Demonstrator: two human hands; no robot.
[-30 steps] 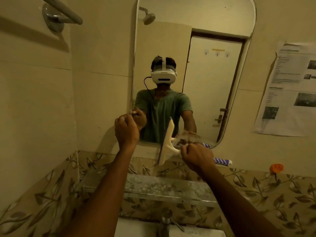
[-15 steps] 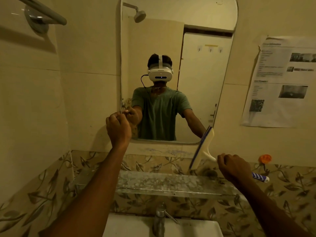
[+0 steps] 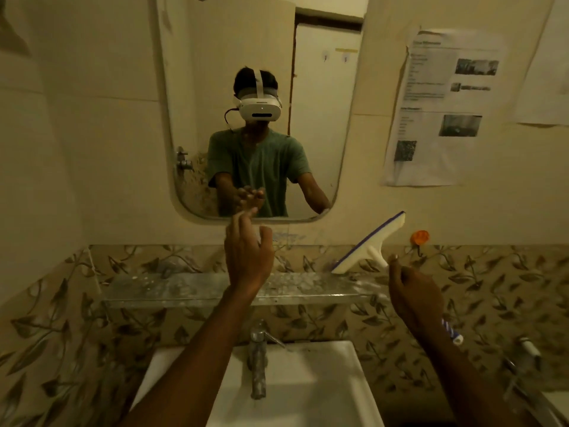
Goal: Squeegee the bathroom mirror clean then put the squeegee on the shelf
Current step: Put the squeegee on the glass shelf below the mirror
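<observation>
A white squeegee (image 3: 369, 243) with a blue blade edge is tilted, its lower end touching the right end of the glass shelf (image 3: 191, 288). My right hand (image 3: 414, 298) is shut on its striped handle, whose tip sticks out below my wrist. The mirror (image 3: 320, 118) hangs on the wall above the shelf and reflects me. Just below the mirror's bottom edge, my left hand (image 3: 248, 254) is raised over the shelf with its fingers spread and holds nothing.
A white basin (image 3: 323, 389) with a metal tap (image 3: 257, 359) sits below the shelf. An orange hook (image 3: 420, 237) is stuck on the wall right of the squeegee. Printed papers (image 3: 440, 109) hang on the right wall. Leaf-patterned tiles run behind the shelf.
My right hand carried the squeegee off the mirror, rightward and down until its lower end met the shelf. My left hand opened from a fist and dropped below the mirror. The view tilted down.
</observation>
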